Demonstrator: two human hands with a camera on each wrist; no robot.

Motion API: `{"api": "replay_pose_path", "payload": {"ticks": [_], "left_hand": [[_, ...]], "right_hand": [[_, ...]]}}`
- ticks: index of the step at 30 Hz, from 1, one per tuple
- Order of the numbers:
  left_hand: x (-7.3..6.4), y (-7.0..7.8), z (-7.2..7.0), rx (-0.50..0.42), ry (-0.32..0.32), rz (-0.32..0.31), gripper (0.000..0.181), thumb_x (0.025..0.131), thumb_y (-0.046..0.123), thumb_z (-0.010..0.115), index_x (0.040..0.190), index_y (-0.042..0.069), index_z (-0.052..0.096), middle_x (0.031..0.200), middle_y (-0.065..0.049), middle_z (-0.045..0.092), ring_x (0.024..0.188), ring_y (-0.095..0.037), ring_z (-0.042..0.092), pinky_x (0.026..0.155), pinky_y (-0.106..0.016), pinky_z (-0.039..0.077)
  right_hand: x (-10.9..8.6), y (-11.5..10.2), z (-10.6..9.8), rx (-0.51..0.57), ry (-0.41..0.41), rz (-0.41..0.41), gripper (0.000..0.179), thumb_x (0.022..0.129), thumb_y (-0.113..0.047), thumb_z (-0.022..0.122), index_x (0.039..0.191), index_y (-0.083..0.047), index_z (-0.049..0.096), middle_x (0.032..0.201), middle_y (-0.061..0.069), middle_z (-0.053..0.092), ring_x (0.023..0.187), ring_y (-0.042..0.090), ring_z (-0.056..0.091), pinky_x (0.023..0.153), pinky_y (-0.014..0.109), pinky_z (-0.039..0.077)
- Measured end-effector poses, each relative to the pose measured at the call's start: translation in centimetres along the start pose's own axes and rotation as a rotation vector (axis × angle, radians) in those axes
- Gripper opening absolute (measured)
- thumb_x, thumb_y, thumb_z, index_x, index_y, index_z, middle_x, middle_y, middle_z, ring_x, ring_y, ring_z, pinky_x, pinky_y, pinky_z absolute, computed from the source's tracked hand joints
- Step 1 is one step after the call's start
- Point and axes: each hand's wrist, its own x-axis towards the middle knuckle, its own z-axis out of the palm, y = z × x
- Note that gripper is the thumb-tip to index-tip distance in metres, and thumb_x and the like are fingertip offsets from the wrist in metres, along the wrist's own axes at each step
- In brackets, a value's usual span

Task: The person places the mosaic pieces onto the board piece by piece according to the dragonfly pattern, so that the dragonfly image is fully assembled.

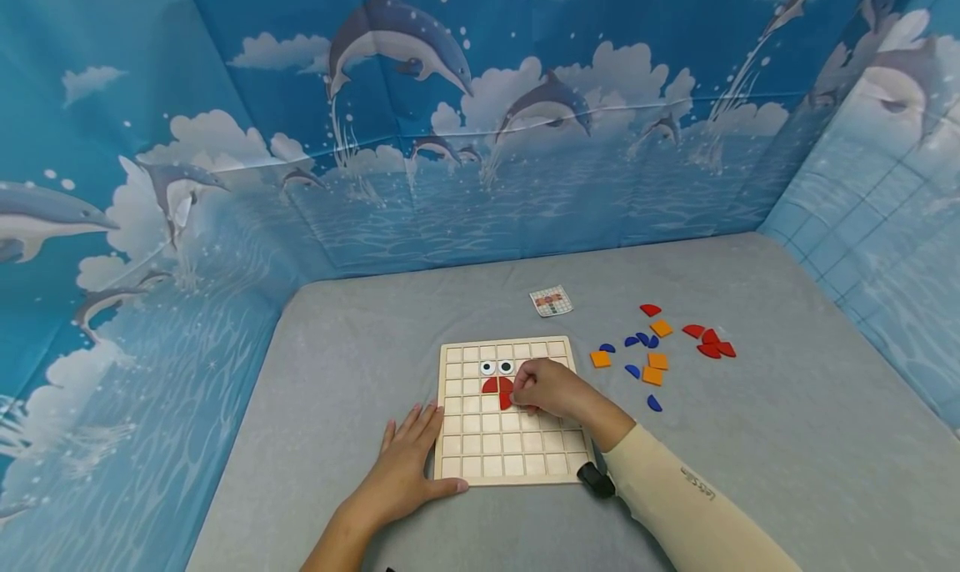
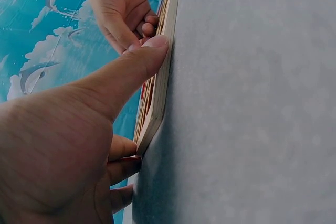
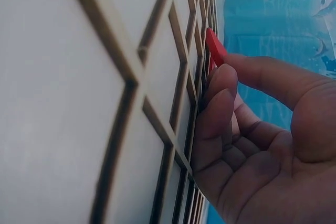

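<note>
A wooden grid board (image 1: 491,444) lies on the grey cloth. My left hand (image 1: 401,468) rests at its near left corner, with straight fingers along the left side and the thumb touching the front edge. Over the grid, my right hand (image 1: 555,386) pinches a red quarter-circle piece (image 3: 214,47) between thumb and fingertips; the piece sits tilted against the cells. Two white eye tiles (image 1: 488,368) are set in the upper rows. Just below them lie red quarter-circle pieces (image 1: 490,385), partly hidden by my right fingers.
A small picture card (image 1: 551,301) lies behind the board. To the right are scattered orange squares (image 1: 652,376), blue half-circle pieces (image 1: 655,403) and several red quarter-circles (image 1: 708,351). A dolphin-printed curtain (image 1: 465,205) rises along the back and sides.
</note>
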Motion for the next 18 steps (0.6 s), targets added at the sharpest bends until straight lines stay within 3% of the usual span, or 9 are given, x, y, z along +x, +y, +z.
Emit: {"api": "replay_pose_path", "payload": {"ticks": [18], "left_hand": [[0.04,-0.25,0.28,0.012,0.014,0.009,0.112,0.075,0.063,0.08,0.159,0.006,0.032,0.167,-0.012,0.029,0.156,-0.036,0.021,0.12,-0.07,0.009]], "right_hand": [[-0.16,-0.13,-0.16,-0.002,0.001,0.017,0.012,0.088,-0.012,0.075,0.086,-0.008,0.063,0.065,0.005,0.06,0.058,0.019,0.058,0.057,0.026,0.044]]}}
